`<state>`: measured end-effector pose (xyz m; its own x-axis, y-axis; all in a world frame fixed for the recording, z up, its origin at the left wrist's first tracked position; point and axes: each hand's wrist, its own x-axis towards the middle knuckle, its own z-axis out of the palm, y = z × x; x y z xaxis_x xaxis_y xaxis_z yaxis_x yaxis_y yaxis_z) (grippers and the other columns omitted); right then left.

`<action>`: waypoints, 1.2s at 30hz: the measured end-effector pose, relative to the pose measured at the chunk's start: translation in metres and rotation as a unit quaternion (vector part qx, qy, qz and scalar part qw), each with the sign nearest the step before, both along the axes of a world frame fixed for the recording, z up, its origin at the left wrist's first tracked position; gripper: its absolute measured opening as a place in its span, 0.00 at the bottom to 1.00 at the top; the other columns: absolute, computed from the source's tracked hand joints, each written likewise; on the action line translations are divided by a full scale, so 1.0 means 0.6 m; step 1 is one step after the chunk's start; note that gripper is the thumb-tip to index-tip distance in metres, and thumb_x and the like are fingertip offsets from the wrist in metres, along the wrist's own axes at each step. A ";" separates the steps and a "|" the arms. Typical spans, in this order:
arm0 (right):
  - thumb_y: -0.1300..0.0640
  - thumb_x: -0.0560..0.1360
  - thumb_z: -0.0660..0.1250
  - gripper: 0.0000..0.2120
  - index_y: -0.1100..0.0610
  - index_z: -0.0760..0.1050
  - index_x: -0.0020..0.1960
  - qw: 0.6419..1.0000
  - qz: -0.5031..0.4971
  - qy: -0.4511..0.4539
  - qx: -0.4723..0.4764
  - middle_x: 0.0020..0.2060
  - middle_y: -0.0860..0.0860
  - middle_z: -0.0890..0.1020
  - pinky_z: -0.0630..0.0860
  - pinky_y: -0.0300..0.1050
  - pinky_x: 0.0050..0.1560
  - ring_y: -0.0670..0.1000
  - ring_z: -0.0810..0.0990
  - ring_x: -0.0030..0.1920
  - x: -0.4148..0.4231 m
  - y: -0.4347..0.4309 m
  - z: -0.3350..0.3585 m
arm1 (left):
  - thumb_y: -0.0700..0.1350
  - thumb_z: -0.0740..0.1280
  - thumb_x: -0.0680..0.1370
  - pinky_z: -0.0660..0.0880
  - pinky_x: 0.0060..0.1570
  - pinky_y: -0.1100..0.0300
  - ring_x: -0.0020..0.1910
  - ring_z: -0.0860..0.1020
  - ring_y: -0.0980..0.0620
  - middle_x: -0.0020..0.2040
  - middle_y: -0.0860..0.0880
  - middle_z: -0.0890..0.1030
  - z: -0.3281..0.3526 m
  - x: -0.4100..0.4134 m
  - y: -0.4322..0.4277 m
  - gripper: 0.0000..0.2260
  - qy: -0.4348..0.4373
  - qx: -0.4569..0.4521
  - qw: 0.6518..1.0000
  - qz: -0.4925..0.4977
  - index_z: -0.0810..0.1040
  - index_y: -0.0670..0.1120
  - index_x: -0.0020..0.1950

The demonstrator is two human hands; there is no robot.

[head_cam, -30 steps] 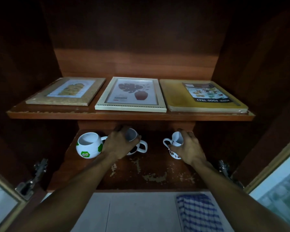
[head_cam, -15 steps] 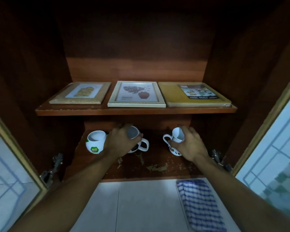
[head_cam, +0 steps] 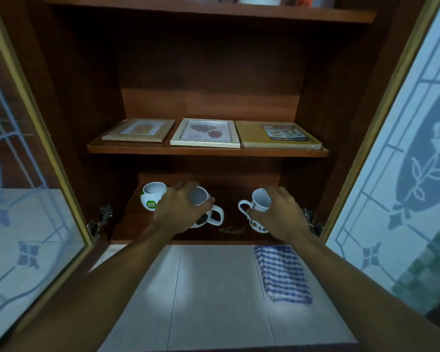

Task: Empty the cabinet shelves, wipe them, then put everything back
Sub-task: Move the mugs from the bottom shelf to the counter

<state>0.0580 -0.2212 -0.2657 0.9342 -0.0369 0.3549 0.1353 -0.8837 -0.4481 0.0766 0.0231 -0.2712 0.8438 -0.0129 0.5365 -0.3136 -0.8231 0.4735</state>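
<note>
On the lowest cabinet shelf [head_cam: 230, 235], grips two cups at once, probably to lift both out in one trip. Has the left hand [head_cam: 181, 210] draped over the top of the black-and-white mug [head_cam: 212, 217], fingers curled down round its rim, handle free and pointing right. Has the right hand [head_cam: 281, 212] wrapped round the side of the spotted cup [head_cam: 258, 203], thumb at the front, handle pointing left. Cannot tell whether either cup has left the wood. Leaves the green-and-white mug [head_cam: 151, 199] untouched just left of the left hand. Reaches in with both forearms stretched forward over the counter [head_cam: 208, 288], palms turned down. Has the blue checked cloth [head_cam: 282, 273] folded on the counter beneath the right forearm, seemingly ready for wiping. Suggests emptying barely begun: wooden frame [head_cam: 139, 130], white frame [head_cam: 205, 133] and food tray [head_cam: 277, 134] lying flat on the middle shelf [head_cam: 206, 151].
</note>
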 end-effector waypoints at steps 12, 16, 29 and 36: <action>0.41 0.70 0.72 0.32 0.50 0.67 0.70 1.000 0.016 -0.018 0.001 0.61 0.50 0.73 0.76 0.52 0.57 0.53 0.75 0.59 -0.124 0.050 0.024 | 0.62 0.70 0.72 0.75 0.48 0.57 0.54 0.77 0.50 0.57 0.49 0.80 0.022 -0.133 0.040 0.25 0.006 -0.005 1.000 0.016 0.78 0.48 0.63; 0.40 0.69 0.72 0.33 0.49 0.67 0.70 1.000 0.002 -0.018 0.000 0.61 0.50 0.73 0.78 0.53 0.56 0.53 0.76 0.59 -0.163 0.080 0.033 | 0.62 0.70 0.71 0.76 0.49 0.56 0.55 0.76 0.50 0.59 0.49 0.80 0.031 -0.164 0.069 0.26 0.007 -0.008 1.000 0.004 0.77 0.49 0.64; 0.39 0.69 0.71 0.33 0.49 0.67 0.70 0.999 -0.039 -0.017 -0.023 0.60 0.52 0.75 0.77 0.51 0.53 0.55 0.76 0.57 -0.308 0.197 0.052 | 0.62 0.70 0.72 0.76 0.49 0.56 0.53 0.76 0.51 0.60 0.49 0.79 0.046 -0.284 0.179 0.27 0.032 -0.015 0.999 -0.012 0.76 0.50 0.66; 0.37 0.69 0.71 0.34 0.48 0.66 0.70 0.998 -0.050 -0.021 -0.033 0.62 0.51 0.75 0.76 0.51 0.53 0.54 0.76 0.58 -0.392 0.238 0.064 | 0.63 0.69 0.73 0.69 0.46 0.60 0.48 0.71 0.56 0.56 0.49 0.79 0.052 -0.361 0.216 0.25 0.022 -0.009 0.999 -0.039 0.77 0.50 0.64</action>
